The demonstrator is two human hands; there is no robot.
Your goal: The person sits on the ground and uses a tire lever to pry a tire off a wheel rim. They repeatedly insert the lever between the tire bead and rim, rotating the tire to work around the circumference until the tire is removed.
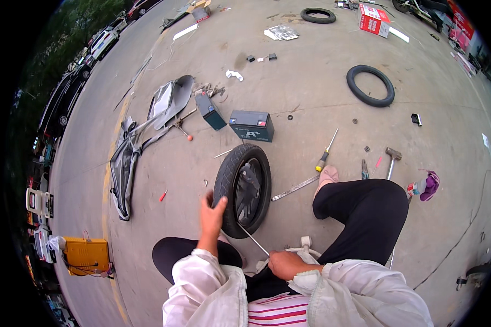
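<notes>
A small wheel (pixel 227 182) with a black tyre stands on edge between my legs, its dark hub facing right. My left hand (pixel 211 215) grips the tyre at its lower left, thumb toward the tread. In front of my lap my right hand (pixel 290 265) is closed round one end of a thin metal rod (pixel 253 240). The rod's other end meets the lower edge of the wheel, where tyre and rim join. My fist hides the handle end, so I cannot tell if it is a screwdriver or a tyre lever.
Two batteries (pixel 252 126) stand just beyond the wheel. To the right lie a flat metal bar (pixel 294 187), a yellow-handled screwdriver (pixel 323 159), pliers (pixel 364 170) and a hammer (pixel 393 158). A loose tyre (pixel 354 94) lies farther off; a yellow box (pixel 86 255) stands left.
</notes>
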